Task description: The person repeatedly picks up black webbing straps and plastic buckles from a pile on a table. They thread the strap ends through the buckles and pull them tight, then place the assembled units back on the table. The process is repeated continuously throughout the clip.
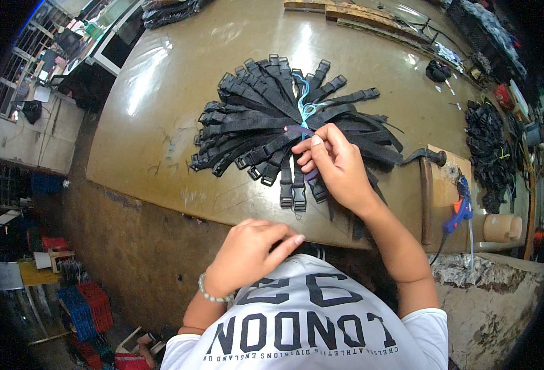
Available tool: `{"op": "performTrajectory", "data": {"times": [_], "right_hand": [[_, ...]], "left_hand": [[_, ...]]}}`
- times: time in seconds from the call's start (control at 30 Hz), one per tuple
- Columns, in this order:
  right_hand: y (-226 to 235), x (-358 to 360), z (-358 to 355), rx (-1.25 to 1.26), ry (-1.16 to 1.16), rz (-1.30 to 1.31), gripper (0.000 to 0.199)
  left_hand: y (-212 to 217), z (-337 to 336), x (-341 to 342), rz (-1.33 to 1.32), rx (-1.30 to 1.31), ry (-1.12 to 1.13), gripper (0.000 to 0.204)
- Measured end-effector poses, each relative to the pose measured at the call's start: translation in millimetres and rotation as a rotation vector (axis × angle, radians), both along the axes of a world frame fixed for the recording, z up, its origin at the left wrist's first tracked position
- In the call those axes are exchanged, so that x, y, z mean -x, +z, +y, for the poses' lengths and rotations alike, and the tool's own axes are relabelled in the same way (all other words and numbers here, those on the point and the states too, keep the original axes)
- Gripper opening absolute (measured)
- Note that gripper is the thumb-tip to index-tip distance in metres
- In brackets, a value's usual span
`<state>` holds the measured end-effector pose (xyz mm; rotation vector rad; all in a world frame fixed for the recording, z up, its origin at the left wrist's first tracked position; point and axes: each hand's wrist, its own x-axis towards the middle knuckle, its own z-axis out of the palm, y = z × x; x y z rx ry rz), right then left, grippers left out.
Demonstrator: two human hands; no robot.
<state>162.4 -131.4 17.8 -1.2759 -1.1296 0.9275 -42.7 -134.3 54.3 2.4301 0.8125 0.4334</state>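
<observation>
A large fanned bundle of black webbing straps (238, 126) lies on the table, many ending in black plastic side-release buckles (298, 198). Light blue cord (307, 111) is gathered at the bundle's middle. Over that middle, my right hand (333, 161) pinches a dark purple strip (299, 129), its thumb and forefinger pressed together. Part of the strip is hidden behind my fingers. My left hand (247, 250), with a beaded bracelet on its wrist, hovers by the table's near edge in front of my shirt. Its thumb stands apart from the fingers and nothing shows in it.
A blue glue gun (461, 206) rests on a board at the right, beside a roll of tan tape (502, 227). Another heap of black straps (489, 151) lies farther right. Wooden planks (370, 21) line the table's (155, 117) far side.
</observation>
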Motion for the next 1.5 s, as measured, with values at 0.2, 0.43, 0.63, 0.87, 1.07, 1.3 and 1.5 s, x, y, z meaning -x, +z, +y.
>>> {"op": "performTrajectory", "data": {"times": [0.2,0.43,0.63,0.87,1.07,1.3,1.5], "right_hand": [[-11,12,2,0.034,0.078,-0.067,0.02],[-5,11,-4,0.137,0.093,-0.474,0.017],[2,7,2,-0.2,0.093,-0.476,0.016],[7,-3,-2,-0.167,0.168,-0.867,0.014],[11,-8,-7,-0.059,0.122,-0.833,0.015],[12,-5,-12,0.019,0.051,-0.522,0.015],[7,-9,-17,-0.008,0.12,-0.482,0.013]], "left_hand": [[-43,42,-25,-0.174,-0.045,0.395,0.012],[-51,50,-18,-0.109,-0.216,0.432,0.013],[-53,42,-27,-0.163,-0.11,0.504,0.028],[-57,43,-26,-0.109,-0.121,0.458,0.043],[-59,43,-24,-0.126,-0.13,0.432,0.041],[-59,56,-22,-0.323,-0.029,0.497,0.017],[-51,50,-22,-0.17,-0.163,0.379,0.022]]}}
